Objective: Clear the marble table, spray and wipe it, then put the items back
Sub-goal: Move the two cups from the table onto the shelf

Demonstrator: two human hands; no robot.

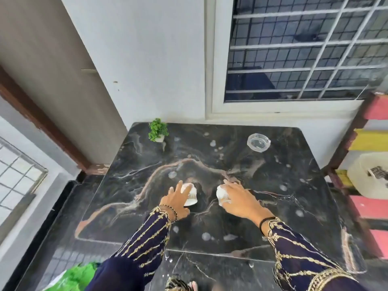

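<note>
A green plastic bag (77, 277) lies on the floor at 7 o'clock, beside the near edge of the dark marble desk (273, 217), whose top is dotted with pale spots. At the desk's centre, the left hand (177, 199) holds the left white cup (191, 196), its fingers (178, 186) spread and curled over the side. Just beside it, the right hand (241, 199) grips the right white cup (222, 195) the same way. Farther back, a small potted plant (157, 130) stands at 11 o'clock and a glass ashtray (258, 142) at 1 o'clock.
</note>
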